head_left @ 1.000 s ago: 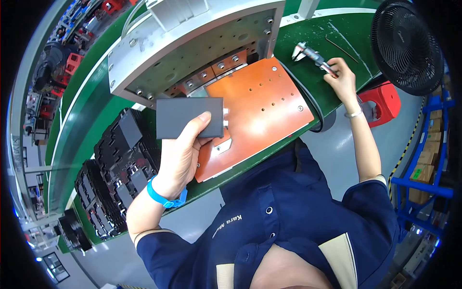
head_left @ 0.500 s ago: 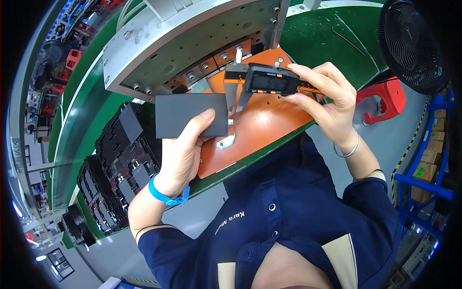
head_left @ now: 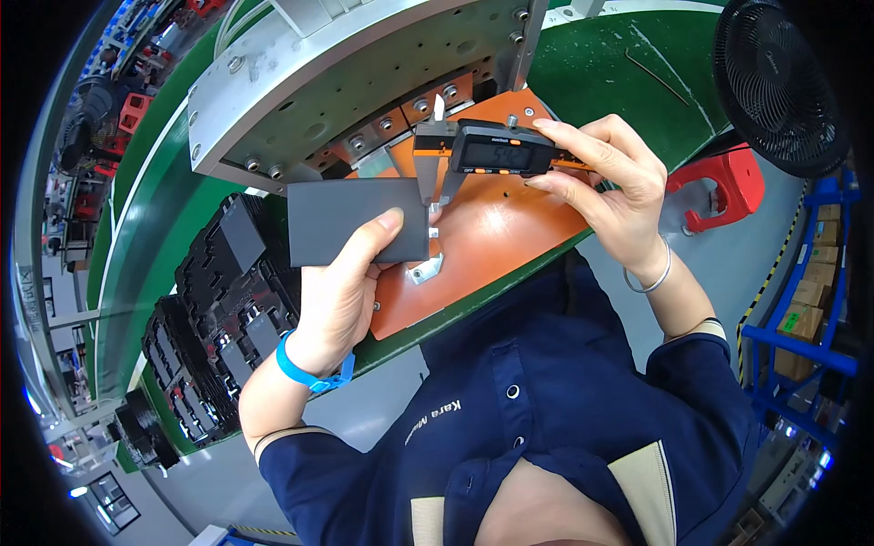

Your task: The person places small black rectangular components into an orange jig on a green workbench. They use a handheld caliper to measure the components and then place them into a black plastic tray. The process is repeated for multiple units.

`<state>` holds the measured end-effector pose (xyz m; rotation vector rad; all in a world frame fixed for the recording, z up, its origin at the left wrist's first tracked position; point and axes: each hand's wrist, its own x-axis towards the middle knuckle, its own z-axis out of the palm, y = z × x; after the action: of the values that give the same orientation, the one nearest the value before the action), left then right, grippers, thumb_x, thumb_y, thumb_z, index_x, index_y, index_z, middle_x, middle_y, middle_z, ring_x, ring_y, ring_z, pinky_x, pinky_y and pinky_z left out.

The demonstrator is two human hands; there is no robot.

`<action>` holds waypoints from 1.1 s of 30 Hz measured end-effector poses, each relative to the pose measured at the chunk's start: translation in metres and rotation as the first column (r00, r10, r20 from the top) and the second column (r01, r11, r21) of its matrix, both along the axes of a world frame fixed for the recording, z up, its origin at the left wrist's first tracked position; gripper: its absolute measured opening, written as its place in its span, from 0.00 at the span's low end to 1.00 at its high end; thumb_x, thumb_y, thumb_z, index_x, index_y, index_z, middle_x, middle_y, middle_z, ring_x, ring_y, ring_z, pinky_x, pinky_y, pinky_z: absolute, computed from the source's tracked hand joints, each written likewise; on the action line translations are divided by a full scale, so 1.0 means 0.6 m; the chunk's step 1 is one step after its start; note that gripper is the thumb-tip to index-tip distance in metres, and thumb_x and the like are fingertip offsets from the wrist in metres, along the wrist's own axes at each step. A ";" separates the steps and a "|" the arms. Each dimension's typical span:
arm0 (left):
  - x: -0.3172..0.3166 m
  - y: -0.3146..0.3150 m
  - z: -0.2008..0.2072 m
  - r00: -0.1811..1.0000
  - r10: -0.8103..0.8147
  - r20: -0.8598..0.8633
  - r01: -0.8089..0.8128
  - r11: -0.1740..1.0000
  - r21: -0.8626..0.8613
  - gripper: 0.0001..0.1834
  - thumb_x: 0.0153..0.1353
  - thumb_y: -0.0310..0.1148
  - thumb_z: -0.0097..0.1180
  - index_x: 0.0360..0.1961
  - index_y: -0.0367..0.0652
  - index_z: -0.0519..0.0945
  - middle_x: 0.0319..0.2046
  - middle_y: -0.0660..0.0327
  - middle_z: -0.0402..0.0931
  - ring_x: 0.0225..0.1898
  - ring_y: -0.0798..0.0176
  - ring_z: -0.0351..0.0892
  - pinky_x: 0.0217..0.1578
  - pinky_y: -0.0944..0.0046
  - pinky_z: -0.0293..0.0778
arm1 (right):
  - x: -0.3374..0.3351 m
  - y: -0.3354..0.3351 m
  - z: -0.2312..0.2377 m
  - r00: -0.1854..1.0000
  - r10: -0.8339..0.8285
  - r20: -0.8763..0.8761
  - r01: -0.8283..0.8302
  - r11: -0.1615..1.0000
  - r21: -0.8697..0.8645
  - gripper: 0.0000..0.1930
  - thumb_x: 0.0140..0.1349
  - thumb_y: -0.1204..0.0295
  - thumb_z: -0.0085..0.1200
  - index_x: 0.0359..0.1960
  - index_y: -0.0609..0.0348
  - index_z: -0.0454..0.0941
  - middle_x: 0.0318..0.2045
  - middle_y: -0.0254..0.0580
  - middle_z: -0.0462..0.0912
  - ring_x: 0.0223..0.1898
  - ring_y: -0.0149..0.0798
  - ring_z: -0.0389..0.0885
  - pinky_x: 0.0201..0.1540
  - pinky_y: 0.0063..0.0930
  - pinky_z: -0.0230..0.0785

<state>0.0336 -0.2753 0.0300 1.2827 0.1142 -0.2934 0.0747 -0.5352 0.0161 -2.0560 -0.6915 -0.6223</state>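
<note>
My left hand (head_left: 341, 282) is closed on a flat dark grey rectangular block (head_left: 337, 218), with the thumb across its face. Small silvery tabs (head_left: 432, 233) stick out of the block's right edge. My right hand (head_left: 614, 182) pinches a black digital caliper (head_left: 501, 153) between thumb and fingers, its screen facing up. The caliper's jaws (head_left: 437, 187) point down at the block's upper right edge, around or against the topmost tab; I cannot tell whether they touch it. Below lies an orange-brown plate (head_left: 501, 237) with a small metal bracket (head_left: 426, 269) on it.
A heavy metal press frame (head_left: 364, 82) stands over the plate's far side. Black trays (head_left: 228, 273) with dark parts are stacked at the left. A hex key (head_left: 657, 76) lies on the green table; a black fan (head_left: 778, 86) and a red stool (head_left: 728, 191) are at the right.
The caliper has moved slightly left and its jaws have come closer to the tab at the block's edge. The block has shifted a little left. Both hands keep their hold.
</note>
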 end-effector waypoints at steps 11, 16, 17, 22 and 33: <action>-0.001 -0.001 0.000 1.000 0.021 0.018 -0.021 1.000 0.003 0.17 0.65 0.31 0.53 0.50 0.30 0.74 0.42 0.47 0.82 0.44 0.59 0.84 0.47 0.62 0.79 | 0.003 0.001 -0.007 0.998 -0.003 0.070 0.003 1.000 0.001 0.25 0.44 0.73 0.72 0.49 0.51 0.85 0.26 0.35 0.77 0.24 0.28 0.76 0.25 0.20 0.69; -0.001 -0.001 -0.001 1.000 0.023 0.016 -0.023 1.000 -0.008 0.16 0.65 0.31 0.52 0.49 0.30 0.75 0.41 0.47 0.82 0.43 0.60 0.83 0.46 0.63 0.79 | 0.000 0.002 -0.004 0.996 -0.005 0.091 0.005 1.000 -0.001 0.25 0.44 0.74 0.72 0.49 0.52 0.85 0.26 0.35 0.76 0.23 0.27 0.76 0.24 0.20 0.70; -0.001 -0.001 -0.001 1.000 0.027 0.015 -0.027 1.000 -0.015 0.16 0.65 0.31 0.52 0.49 0.30 0.75 0.42 0.47 0.82 0.43 0.60 0.83 0.45 0.63 0.79 | -0.001 0.002 -0.004 0.995 -0.004 0.098 0.005 1.000 -0.003 0.25 0.44 0.74 0.72 0.49 0.52 0.85 0.26 0.35 0.76 0.23 0.27 0.77 0.24 0.19 0.70; -0.001 -0.005 0.002 0.999 0.050 0.006 -0.050 0.998 -0.031 0.16 0.65 0.31 0.51 0.48 0.29 0.77 0.42 0.48 0.82 0.43 0.61 0.83 0.47 0.64 0.78 | -0.002 0.002 -0.002 0.996 -0.007 0.091 0.006 1.000 0.014 0.24 0.45 0.76 0.72 0.49 0.54 0.84 0.28 0.36 0.77 0.25 0.27 0.79 0.26 0.19 0.74; 0.001 0.001 -0.002 1.000 0.011 0.018 -0.011 1.000 -0.024 0.16 0.65 0.32 0.51 0.48 0.29 0.77 0.42 0.48 0.82 0.44 0.59 0.84 0.47 0.62 0.78 | -0.003 0.003 0.000 0.997 0.002 0.075 -0.003 1.000 0.003 0.24 0.45 0.77 0.71 0.49 0.55 0.84 0.29 0.37 0.77 0.26 0.28 0.80 0.29 0.19 0.78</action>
<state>0.0339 -0.2748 0.0290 1.2602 0.1024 -0.2732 0.0727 -0.5335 0.0163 -2.0368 -0.7356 -0.7019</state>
